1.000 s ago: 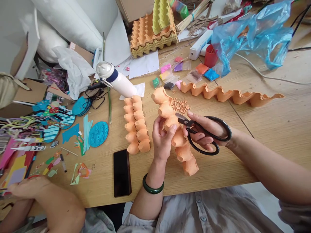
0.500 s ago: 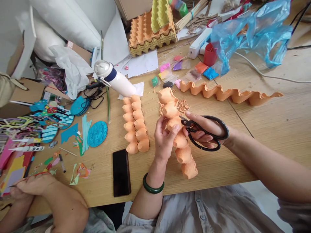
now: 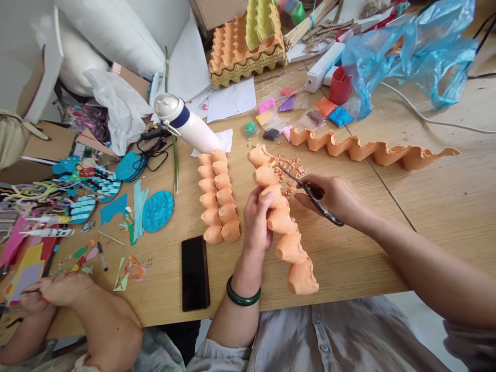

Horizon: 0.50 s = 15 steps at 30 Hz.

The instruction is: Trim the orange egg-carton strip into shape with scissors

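Observation:
My left hand (image 3: pixel 258 219) grips an orange egg-carton strip (image 3: pixel 282 219) near its middle, thumb on top of one cup. In my right hand (image 3: pixel 333 201) are black-handled scissors (image 3: pixel 315 199), their tips touching or very near the strip's right edge by the upper cups. Small orange scraps (image 3: pixel 294 168) lie on the table just beyond the blades. Two trimmed orange strips (image 3: pixel 219 199) stand side by side to the left, cups up. Another, longer orange strip (image 3: pixel 360 150) with a wavy edge lies at the right back.
A black phone (image 3: pixel 195 274) and a white bottle (image 3: pixel 189 124) are on the left. Stacked egg trays (image 3: pixel 248 57), a red cup (image 3: pixel 340 85) and a blue plastic bag (image 3: pixel 406 57) lie at the back. Another person's hands (image 3: pixel 58 292) are at the lower left.
The scissors have turned and moved up along the strip's right edge, away from its middle. The strip has tilted slightly, with its lower end nearer me. The view has shifted slightly.

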{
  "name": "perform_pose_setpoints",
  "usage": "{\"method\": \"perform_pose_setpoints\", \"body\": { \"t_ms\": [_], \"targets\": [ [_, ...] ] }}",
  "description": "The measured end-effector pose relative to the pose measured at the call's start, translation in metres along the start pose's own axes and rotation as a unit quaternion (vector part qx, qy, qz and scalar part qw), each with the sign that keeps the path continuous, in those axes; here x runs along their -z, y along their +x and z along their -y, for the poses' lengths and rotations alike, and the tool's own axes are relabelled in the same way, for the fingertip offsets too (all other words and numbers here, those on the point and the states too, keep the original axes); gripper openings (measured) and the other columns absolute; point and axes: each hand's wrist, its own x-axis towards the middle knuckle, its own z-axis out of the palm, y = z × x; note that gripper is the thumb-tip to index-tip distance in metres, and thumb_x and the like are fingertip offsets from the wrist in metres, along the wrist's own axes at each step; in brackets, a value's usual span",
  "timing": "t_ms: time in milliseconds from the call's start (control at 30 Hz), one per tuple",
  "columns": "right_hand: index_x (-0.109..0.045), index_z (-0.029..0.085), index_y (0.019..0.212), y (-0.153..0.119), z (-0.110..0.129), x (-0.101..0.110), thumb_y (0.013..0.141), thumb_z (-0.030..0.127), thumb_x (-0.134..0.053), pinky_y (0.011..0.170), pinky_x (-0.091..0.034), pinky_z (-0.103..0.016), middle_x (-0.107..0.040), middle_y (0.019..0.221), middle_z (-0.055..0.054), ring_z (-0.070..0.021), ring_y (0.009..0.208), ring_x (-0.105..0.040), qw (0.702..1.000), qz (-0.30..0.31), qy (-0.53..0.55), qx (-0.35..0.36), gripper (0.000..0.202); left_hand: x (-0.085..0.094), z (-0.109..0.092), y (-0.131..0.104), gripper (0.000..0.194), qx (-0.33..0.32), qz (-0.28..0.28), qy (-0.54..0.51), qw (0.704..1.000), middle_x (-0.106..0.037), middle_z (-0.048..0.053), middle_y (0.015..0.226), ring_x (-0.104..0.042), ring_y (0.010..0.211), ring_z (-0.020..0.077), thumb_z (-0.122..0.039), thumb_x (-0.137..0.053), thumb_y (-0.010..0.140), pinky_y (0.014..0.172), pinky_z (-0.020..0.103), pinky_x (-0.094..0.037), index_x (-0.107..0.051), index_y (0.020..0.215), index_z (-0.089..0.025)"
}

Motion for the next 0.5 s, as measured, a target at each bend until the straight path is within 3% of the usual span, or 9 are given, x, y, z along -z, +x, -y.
{"method": "perform_pose_setpoints", "body": {
  "t_ms": [100, 200, 300, 400, 500],
  "targets": [
    [-0.077, 0.02, 0.11, -0.001, -0.002, -0.008, 0.088, 0.036, -0.063, 0.057, -0.029, -0.028, -0.072, 0.075, -0.002, -0.0167, 0.061, -0.058, 0.988, -0.074, -0.122, 0.058, 0.031, -0.002, -0.005, -0.004, 0.044, 0.037, 0.013, -0.002, 0.999, -0.076, 0.005, 0.099, -0.077, 0.09, 0.0239, -0.049, -0.077, 0.083, 0.066, 0.035, -0.066, -0.068, 0.117, -0.023],
    [-0.079, 0.019, 0.111, -0.003, -0.005, -0.015, 0.089, 0.033, -0.061, 0.055, -0.025, -0.028, -0.076, 0.081, -0.004, -0.0173, 0.063, -0.061, 0.972, -0.11, -0.181, 0.105, 0.032, -0.004, -0.009, -0.006, 0.05, 0.061, 0.017, -0.009, 0.998, -0.076, 0.007, 0.102, -0.076, 0.09, 0.0234, -0.053, -0.078, 0.079, 0.063, 0.03, -0.065, -0.068, 0.117, -0.022],
    [-0.079, 0.019, 0.114, -0.003, -0.007, -0.019, 0.092, 0.031, -0.058, 0.056, -0.022, -0.03, -0.077, 0.083, -0.006, -0.0194, 0.07, -0.066, 0.955, -0.14, -0.228, 0.13, 0.033, -0.006, -0.013, -0.008, 0.053, 0.101, 0.015, -0.014, 0.995, -0.076, 0.006, 0.096, -0.073, 0.077, 0.0201, -0.053, -0.08, 0.076, 0.056, 0.027, -0.06, -0.069, 0.117, -0.021],
    [-0.079, 0.018, 0.118, -0.002, -0.009, -0.021, 0.093, 0.028, -0.055, 0.056, -0.022, -0.03, -0.078, 0.085, -0.008, -0.0207, 0.075, -0.068, 0.946, -0.147, -0.251, 0.141, 0.036, -0.008, -0.016, -0.009, 0.05, 0.127, 0.001, -0.019, 0.992, -0.076, 0.007, 0.094, -0.066, 0.065, 0.0155, -0.049, -0.08, 0.076, 0.048, 0.023, -0.054, -0.071, 0.115, -0.018],
    [-0.08, 0.019, 0.119, -0.001, -0.009, -0.021, 0.094, 0.029, -0.055, 0.056, -0.023, -0.03, -0.079, 0.088, -0.009, -0.0199, 0.073, -0.066, 0.949, -0.131, -0.255, 0.132, 0.037, -0.009, -0.019, -0.01, 0.046, 0.141, -0.001, -0.026, 0.99, -0.076, 0.007, 0.096, -0.065, 0.066, 0.015, -0.046, -0.077, 0.08, 0.047, 0.022, -0.051, -0.073, 0.115, -0.017]
  ]
}}
